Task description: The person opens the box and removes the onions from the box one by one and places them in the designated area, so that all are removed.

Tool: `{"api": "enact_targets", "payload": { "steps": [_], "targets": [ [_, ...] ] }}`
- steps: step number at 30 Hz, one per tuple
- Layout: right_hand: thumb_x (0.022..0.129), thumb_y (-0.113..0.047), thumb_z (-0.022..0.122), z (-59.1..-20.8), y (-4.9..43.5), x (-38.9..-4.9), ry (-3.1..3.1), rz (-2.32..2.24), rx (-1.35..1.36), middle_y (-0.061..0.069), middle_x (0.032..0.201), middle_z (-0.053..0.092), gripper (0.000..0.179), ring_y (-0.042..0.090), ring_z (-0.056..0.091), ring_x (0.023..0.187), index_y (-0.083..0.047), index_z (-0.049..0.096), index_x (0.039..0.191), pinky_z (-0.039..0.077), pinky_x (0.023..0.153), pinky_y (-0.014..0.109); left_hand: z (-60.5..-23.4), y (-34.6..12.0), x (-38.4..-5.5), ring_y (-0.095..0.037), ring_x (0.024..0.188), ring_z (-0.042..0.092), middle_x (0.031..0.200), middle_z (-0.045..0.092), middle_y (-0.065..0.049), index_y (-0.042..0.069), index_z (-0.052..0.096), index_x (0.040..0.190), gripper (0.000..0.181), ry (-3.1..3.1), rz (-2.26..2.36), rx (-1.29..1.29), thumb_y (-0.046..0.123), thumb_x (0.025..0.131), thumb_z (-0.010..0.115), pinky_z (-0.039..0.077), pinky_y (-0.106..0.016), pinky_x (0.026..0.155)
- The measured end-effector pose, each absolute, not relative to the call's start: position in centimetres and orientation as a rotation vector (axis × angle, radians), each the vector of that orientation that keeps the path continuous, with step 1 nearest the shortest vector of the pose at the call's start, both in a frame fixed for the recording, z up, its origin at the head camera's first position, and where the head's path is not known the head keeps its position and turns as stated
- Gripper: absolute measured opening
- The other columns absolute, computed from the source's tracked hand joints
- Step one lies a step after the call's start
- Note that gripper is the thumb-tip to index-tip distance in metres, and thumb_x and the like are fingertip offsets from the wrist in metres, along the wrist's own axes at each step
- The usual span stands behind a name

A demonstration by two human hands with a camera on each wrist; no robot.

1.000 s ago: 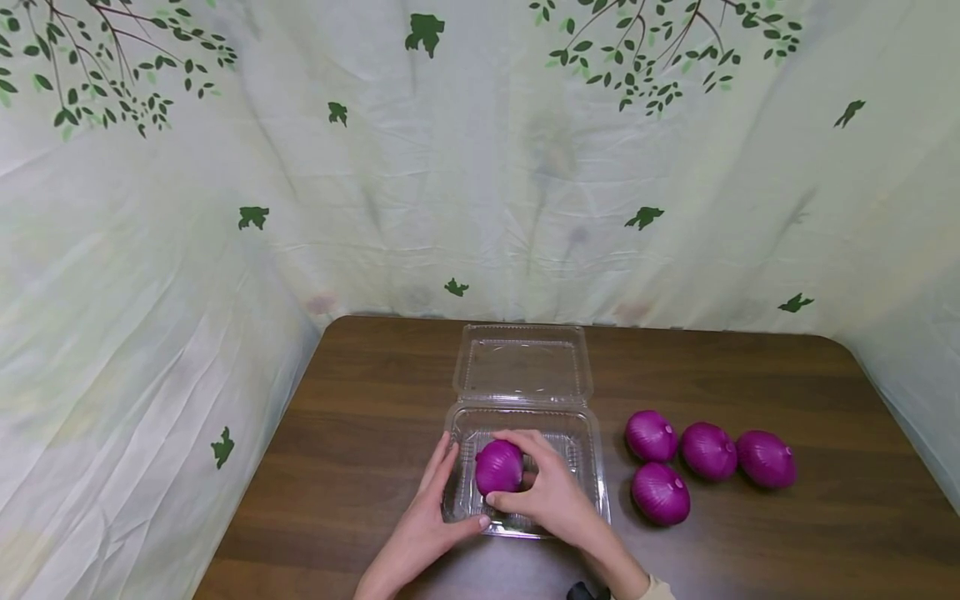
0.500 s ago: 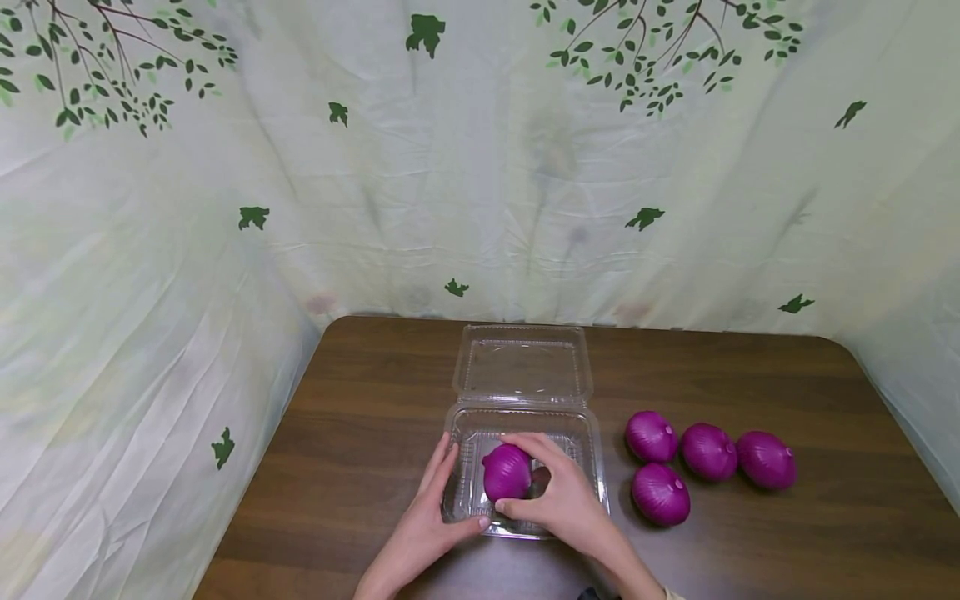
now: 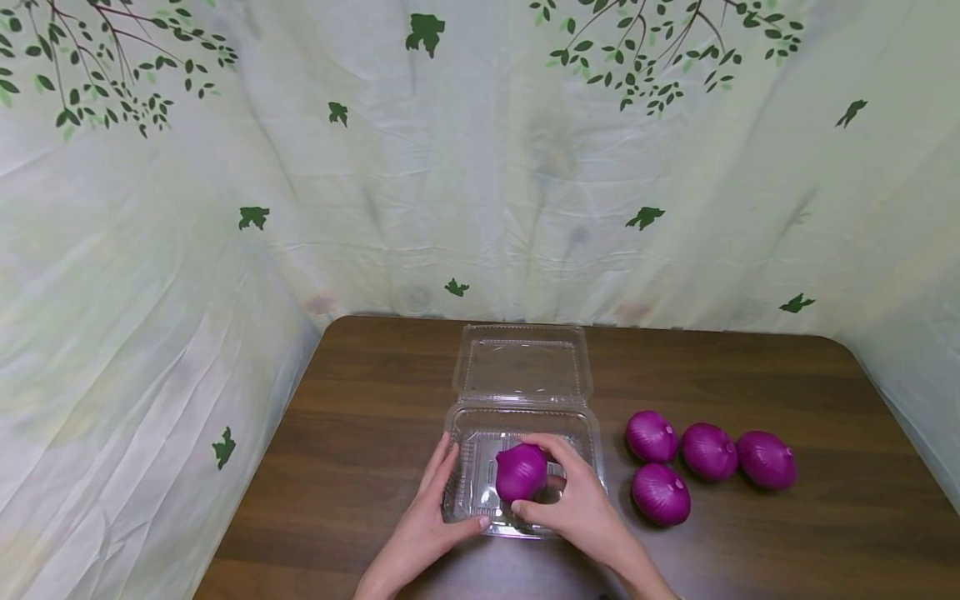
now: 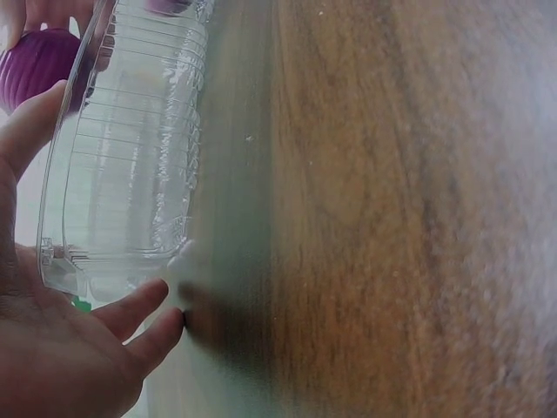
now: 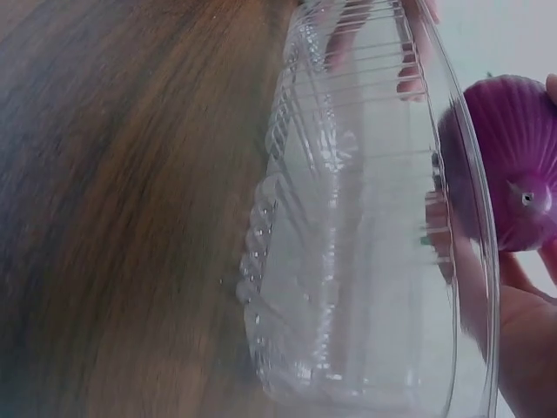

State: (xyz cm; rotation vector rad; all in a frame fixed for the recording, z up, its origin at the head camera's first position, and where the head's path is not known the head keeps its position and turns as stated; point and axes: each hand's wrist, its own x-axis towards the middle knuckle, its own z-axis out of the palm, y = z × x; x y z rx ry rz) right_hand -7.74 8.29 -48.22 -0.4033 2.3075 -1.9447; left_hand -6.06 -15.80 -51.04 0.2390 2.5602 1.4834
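Note:
A purple onion is gripped between the thumb and fingers of my right hand. It hovers over the base of a clear plastic clamshell container, whose lid lies folded back behind it. In the right wrist view, the onion appears above the container's rim. My left hand rests at the near left corner of the container, fingers extended along its left side and thumb at the front rim. In the left wrist view, two outstretched fingers lie near the tabletop.
Several more purple onions sit clustered on the brown wooden table, right of the container. A pale curtain with leaf prints hangs behind the table and along both sides.
My right hand has shifted to the right over the container, carrying the onion with it. The left hand, container and other onions have stayed in place.

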Motion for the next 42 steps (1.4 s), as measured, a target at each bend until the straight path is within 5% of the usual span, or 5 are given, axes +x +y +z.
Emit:
{"api": "enact_targets", "payload": {
  "steps": [14,22,32,42],
  "targets": [
    [0.066,-0.015,0.092,-47.7,10.1,-7.2,2.392,-1.872,-0.269,-0.008,0.127,0.056,0.073,0.015,0.056,0.116,-0.038,0.058,0.127,0.051,0.091,0.028,-51.1,-15.8,-6.0,-0.022,0.146,0.014,0.163,0.002,0.014,0.012,0.024,0.157,0.109,2.555,1.505,0.232,0.042,0.072,0.086,0.022,-0.056,0.112],
    [0.065,-0.012,0.092,-47.9,11.1,-7.1,2.435,-1.886,-0.363,-0.008,0.128,0.054,0.074,0.016,0.057,0.114,-0.029,0.058,0.128,0.052,0.090,0.029,-51.2,-15.8,-6.0,-0.023,0.146,0.013,0.163,0.002,0.015,0.011,0.024,0.157,0.109,2.557,1.497,0.225,0.041,0.073,0.086,0.021,-0.056,0.112],
    [0.063,-0.018,0.094,-48.1,12.4,-6.2,2.676,-1.777,-0.314,-0.017,0.126,0.056,0.076,0.011,0.058,0.108,-0.032,0.058,0.129,0.052,0.089,0.032,-51.2,-15.8,-6.1,-0.024,0.147,0.013,0.163,0.001,0.017,0.013,0.022,0.157,0.111,2.555,1.484,0.216,0.046,0.073,0.085,0.021,-0.058,0.112],
    [0.064,-0.012,0.093,-47.9,14.0,-4.8,2.606,-1.788,-0.157,-0.010,0.121,0.060,0.077,0.014,0.063,0.103,-0.030,0.056,0.129,0.053,0.087,0.040,-51.0,-15.8,-6.0,-0.025,0.146,0.014,0.163,0.001,0.017,0.013,0.022,0.158,0.109,2.565,1.467,0.220,0.043,0.074,0.085,0.023,-0.061,0.110]
  ]
}}
